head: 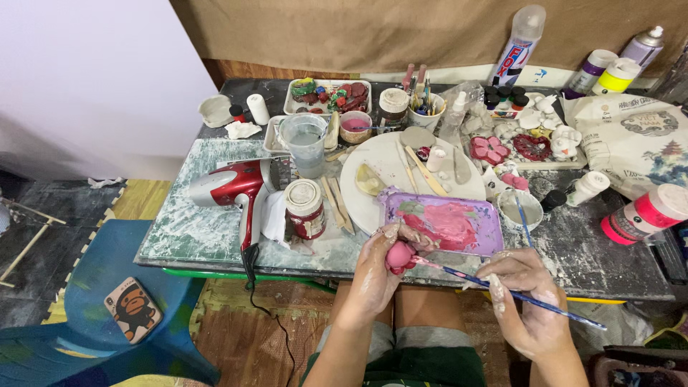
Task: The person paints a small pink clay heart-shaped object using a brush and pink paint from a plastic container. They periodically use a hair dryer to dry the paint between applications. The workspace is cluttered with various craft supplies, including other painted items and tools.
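My left hand (378,269) grips a small pink clay piece (399,254) just in front of the table's near edge. My right hand (527,301) holds a thin blue paintbrush (516,292) whose pink-loaded tip touches that piece. Both hands are smeared with white plaster and paint. Right behind them lies a purple rectangular palette tray (487,240) with pink and green paint on it. A round white board (390,161) with sticks and small tools lies beyond the tray.
A red hair dryer (236,188) lies at the left with its cord hanging off the edge. A lidded jar (304,209), a water cup (304,143), paint bottles (645,213), spray cans (517,46) and painted figures (532,147) crowd the table. A blue chair (100,287) carries a phone (132,308).
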